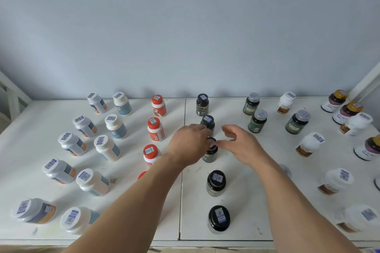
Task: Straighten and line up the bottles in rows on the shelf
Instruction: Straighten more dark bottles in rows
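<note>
Both my hands meet over a dark black-capped bottle (210, 155) in the middle of the white shelf (185, 222). My left hand (188, 144) grips its cap from the left. My right hand (239, 142) touches the cap with thumb and fingertips from the right. That bottle belongs to a front-to-back row of black-capped bottles, with one just behind it (208, 122), one at the wall (202, 104), and two nearer me (216, 183) (219, 219). Left of my arm runs a row of red-capped bottles (155, 129), partly hidden.
Two rows of white-capped bottles (107, 147) (72, 144) fill the shelf's left side. On the right stand green grey-capped bottles (257, 121), white bottles with brown labels (309, 145) and gold-capped bottles (335, 99), less evenly placed. A pale blue wall (185, 37) backs the shelf.
</note>
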The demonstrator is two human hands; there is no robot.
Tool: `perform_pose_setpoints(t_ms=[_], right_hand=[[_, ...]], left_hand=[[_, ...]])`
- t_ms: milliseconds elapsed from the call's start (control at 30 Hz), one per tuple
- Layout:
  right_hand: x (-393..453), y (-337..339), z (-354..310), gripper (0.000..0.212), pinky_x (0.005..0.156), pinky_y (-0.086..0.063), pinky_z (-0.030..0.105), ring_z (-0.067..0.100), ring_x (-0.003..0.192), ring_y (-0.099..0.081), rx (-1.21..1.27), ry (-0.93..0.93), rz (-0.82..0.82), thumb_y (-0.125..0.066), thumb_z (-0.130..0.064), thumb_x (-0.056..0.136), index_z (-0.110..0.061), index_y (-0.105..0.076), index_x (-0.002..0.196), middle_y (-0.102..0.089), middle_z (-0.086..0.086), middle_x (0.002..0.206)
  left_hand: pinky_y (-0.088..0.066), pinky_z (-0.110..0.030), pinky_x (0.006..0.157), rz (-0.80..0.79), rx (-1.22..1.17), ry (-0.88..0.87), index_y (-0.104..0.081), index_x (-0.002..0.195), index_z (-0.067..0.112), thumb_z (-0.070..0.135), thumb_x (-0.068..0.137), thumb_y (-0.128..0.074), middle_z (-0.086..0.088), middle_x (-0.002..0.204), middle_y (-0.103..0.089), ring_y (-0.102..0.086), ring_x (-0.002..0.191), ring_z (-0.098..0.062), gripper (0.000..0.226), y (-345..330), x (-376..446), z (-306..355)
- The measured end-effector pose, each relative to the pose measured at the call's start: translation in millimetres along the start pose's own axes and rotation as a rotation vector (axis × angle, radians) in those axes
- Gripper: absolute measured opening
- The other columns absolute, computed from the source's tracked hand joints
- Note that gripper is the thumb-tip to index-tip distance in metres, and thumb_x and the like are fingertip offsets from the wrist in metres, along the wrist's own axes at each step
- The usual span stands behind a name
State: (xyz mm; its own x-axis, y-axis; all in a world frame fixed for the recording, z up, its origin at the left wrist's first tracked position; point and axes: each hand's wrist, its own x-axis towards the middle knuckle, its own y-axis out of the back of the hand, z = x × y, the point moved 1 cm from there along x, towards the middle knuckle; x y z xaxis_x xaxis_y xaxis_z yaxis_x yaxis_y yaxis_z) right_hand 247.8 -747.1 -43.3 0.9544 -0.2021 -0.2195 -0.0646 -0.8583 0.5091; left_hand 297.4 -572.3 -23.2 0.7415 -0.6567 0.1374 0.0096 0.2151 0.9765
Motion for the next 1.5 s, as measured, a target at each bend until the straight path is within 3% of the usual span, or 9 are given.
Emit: perform_pose_setpoints(t_ms=[267,400,533,800,900,1100,1267,1367,1500], right_hand=[[26.2,97.2,26.5,0.035,0.085,-0.042,0.027,0.013,0.105,-0.060,0.016,-0.053,0.281,-0.074,-0.034,0.085,-0.025,-0.062,0.117,-0.065,-0.003,0.117],[49.4,121.9,53.8,0.066,0.100,-0.041,0.034,0.019,0.128,-0.051,-0.047,-0.103,0.187,-0.072,-0.038,0.086,-0.020,-0.045,0.143,-0.052,0.002,0.143],[72.7,130.0,71.7,0.077,0.103,-0.038,0.035,0.018,0.136,-0.043,-0.071,-0.124,0.068,-0.072,-0.041,0.086,-0.024,-0.034,0.150,-0.043,-0.003,0.152],[93.6,131.6,84.8,0.040,0.084,-0.045,0.029,0.014,0.106,-0.061,-0.022,-0.058,-0.032,-0.071,-0.035,0.086,-0.029,-0.058,0.123,-0.067,-0.009,0.113],[92.5,139.7,81.7,0.035,0.084,-0.046,0.029,0.011,0.101,-0.062,0.009,-0.046,-0.004,-0.070,-0.039,0.087,-0.029,-0.060,0.119,-0.068,-0.010,0.107],[89.0,148.9,68.1,0.033,0.082,-0.048,0.028,0.007,0.098,-0.063,0.048,-0.045,0.047,-0.067,-0.051,0.084,-0.031,-0.066,0.110,-0.068,-0.015,0.103],[85.2,149.3,56.3,0.033,0.078,-0.048,0.028,0.010,0.094,-0.062,-0.002,-0.075,0.079,-0.064,-0.054,0.085,-0.027,-0.067,0.105,-0.066,-0.012,0.100],[85.1,149.5,53.5,0.034,0.077,-0.047,0.028,0.011,0.092,-0.062,-0.022,-0.078,0.083,-0.064,-0.055,0.085,-0.025,-0.067,0.103,-0.065,-0.012,0.098],[84.9,149.6,52.7,0.034,0.076,-0.047,0.028,0.009,0.091,-0.061,-0.028,-0.074,0.081,-0.064,-0.055,0.085,-0.026,-0.067,0.104,-0.064,-0.014,0.097]], left_hand=[[-0.043,-0.033,0.083,0.009,-0.019,-0.043,-0.064,0.112,0.016,0.037,0.095,-0.049,0.002,0.109,-0.065,-0.057,0.107,-0.023,0.030,-11.5,62.8,50.6],[-0.044,-0.035,0.095,-0.119,-0.101,0.053,-0.055,0.129,0.017,0.038,0.096,-0.050,-0.001,0.129,-0.058,-0.050,0.121,-0.023,0.039,-23.4,95.4,78.3],[-0.041,-0.037,0.098,-0.243,-0.185,0.228,-0.044,0.139,0.016,0.036,0.097,-0.052,-0.002,0.142,-0.047,-0.044,0.129,-0.023,0.048,-38.9,115.8,97.6],[-0.035,-0.035,0.107,-0.374,-0.311,0.349,-0.031,0.150,0.020,0.040,0.093,-0.059,-0.001,0.151,-0.040,-0.039,0.136,-0.022,0.066,-67.5,139.4,103.3],[-0.041,-0.031,0.104,-0.345,-0.551,0.454,-0.038,0.147,0.025,0.042,0.087,-0.067,0.003,0.144,-0.049,-0.046,0.131,-0.017,0.069,-74.6,146.2,100.2],[-0.049,-0.032,0.093,-0.372,-0.975,0.501,-0.068,0.109,0.032,0.029,0.081,-0.074,0.010,0.105,-0.073,-0.065,0.106,-0.013,0.028,-77.0,150.9,97.3],[-0.045,-0.026,0.093,-0.450,-1.147,0.491,-0.068,0.116,0.029,0.026,0.084,-0.075,0.013,0.108,-0.073,-0.064,0.105,-0.003,0.033,-73.0,148.6,92.4],[-0.044,-0.034,0.104,-0.462,-1.162,0.484,-0.068,0.116,0.030,0.027,0.083,-0.076,0.011,0.110,-0.073,-0.063,0.112,-0.011,0.035,-74.8,149.7,89.4],[-0.045,-0.031,0.102,-0.468,-1.195,0.488,-0.068,0.116,0.029,0.026,0.083,-0.076,0.010,0.111,-0.073,-0.063,0.112,-0.010,0.034,-75.9,149.7,87.9]])
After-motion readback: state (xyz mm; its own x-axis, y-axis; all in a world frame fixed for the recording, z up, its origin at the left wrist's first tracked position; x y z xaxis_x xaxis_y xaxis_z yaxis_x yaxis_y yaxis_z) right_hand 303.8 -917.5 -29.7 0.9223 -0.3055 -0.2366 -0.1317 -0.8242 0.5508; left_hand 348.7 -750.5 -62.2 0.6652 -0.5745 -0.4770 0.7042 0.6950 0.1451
